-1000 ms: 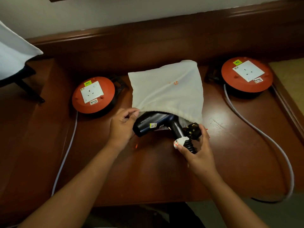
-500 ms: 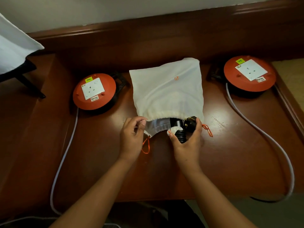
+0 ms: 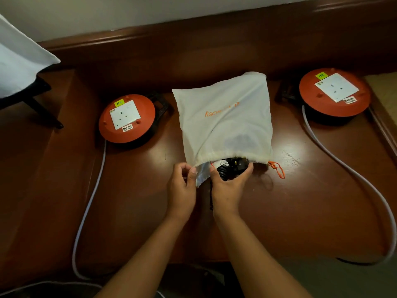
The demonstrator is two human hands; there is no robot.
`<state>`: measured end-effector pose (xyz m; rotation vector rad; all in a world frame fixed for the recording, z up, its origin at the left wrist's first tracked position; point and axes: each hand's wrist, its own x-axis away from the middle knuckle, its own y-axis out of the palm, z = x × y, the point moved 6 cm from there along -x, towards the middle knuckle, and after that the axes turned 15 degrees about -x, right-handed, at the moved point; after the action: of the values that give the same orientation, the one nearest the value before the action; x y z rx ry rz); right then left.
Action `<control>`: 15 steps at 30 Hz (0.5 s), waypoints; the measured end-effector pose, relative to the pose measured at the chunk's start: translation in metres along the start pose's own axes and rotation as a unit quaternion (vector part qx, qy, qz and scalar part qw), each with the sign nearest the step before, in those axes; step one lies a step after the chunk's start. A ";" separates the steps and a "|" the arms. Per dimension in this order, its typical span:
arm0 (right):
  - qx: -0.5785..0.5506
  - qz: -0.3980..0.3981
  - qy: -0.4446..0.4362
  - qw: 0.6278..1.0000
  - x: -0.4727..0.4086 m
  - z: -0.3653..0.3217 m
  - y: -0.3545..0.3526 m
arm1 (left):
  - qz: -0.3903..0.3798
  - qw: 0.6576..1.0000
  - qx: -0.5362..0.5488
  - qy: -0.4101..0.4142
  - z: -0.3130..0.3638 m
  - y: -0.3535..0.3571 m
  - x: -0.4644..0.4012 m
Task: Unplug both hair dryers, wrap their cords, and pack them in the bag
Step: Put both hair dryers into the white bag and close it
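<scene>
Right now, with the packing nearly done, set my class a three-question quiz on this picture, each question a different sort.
1. True or false: a plug sits in the socket of the left cable reel.
2. What does the left hand pinch? A) the bag's rim B) the orange drawstring C) a reel cable
3. Fill in: the right hand pushes the black wrapped cord and plug into the white ____.

Key: 1 false; 2 A; 3 bag.

bag [image 3: 225, 117] between 2 reels [image 3: 126, 118], perhaps holding dryers
</scene>
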<state>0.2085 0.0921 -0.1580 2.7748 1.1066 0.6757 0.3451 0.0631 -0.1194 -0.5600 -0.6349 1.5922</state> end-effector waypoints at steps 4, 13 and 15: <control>-0.017 -0.017 0.004 1.000 -0.012 -0.003 0.012 | 0.003 1.000 0.028 -0.010 -0.003 0.000 0.003; -0.061 0.002 0.104 0.993 -0.021 0.022 0.035 | 0.075 0.992 0.094 -0.049 -0.003 -0.013 -0.012; -0.075 -0.009 0.111 0.991 -0.020 0.026 0.035 | 0.089 0.991 0.093 -0.048 -0.006 -0.014 -0.014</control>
<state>0.2291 0.0547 -0.1808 2.6082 1.0655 1.0419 0.3610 0.0511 -0.1137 -0.4116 -0.5129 1.8333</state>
